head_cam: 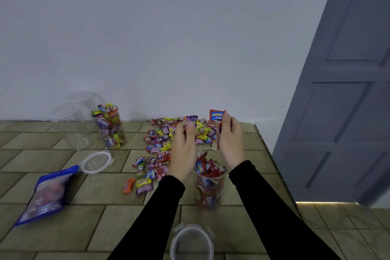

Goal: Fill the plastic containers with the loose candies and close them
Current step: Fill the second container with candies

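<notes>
A pile of loose wrapped candies (pixel 162 143) lies on the tiled surface near the wall. A clear plastic container (pixel 209 188), filled nearly to its rim with mostly red candies, stands between my forearms. My left hand (pixel 183 150) is curled round a few candies above the pile. My right hand (pixel 231 141) pinches a red-and-blue candy (pixel 217 115) and holds more red wrappers, just above the container's far rim. Another full container (pixel 109 126) stands at the back left without a lid.
Two empty clear containers (pixel 78 120) stand behind the full one. A lid (pixel 96 162) lies left of the pile, another lid (pixel 191 240) near me. A blue candy bag (pixel 46 194) lies at left. The surface's edge (pixel 272 160) runs along the right, with a grey door (pixel 348 91) beyond.
</notes>
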A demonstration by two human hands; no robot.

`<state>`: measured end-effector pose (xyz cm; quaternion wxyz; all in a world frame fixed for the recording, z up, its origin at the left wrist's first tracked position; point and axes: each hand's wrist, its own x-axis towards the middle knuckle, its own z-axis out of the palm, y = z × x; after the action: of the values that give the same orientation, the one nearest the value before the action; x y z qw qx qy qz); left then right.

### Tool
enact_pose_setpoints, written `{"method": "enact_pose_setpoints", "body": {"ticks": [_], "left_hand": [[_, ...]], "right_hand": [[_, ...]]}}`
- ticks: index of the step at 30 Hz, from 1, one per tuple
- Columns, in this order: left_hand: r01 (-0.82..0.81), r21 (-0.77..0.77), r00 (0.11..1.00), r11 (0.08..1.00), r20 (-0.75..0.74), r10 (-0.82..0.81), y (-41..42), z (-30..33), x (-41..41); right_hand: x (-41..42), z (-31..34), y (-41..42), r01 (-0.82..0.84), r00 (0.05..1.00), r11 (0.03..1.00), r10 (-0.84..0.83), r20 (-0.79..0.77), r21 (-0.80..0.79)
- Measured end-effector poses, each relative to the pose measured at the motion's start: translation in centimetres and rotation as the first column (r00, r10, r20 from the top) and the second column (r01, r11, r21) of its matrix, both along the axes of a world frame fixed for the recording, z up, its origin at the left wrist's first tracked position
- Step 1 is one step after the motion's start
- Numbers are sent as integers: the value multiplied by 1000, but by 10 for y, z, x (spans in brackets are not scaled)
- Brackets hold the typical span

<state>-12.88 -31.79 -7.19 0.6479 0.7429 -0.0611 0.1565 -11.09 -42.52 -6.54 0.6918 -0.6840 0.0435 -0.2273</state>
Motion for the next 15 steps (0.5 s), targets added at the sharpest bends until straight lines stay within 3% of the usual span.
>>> {"method": "enact_pose_setpoints", "body": {"ticks": [10,15], "left_hand": [[50,-266,995,963,-69,-71,-12,-6,-24],[25,-280,999,960,-34,-36,-11,-9,-22]], "right_hand": [[-14,0,1,-7,1000,936,14,-17,353],[-12,-2,0,-29,1000,942,27,11,336]]}}
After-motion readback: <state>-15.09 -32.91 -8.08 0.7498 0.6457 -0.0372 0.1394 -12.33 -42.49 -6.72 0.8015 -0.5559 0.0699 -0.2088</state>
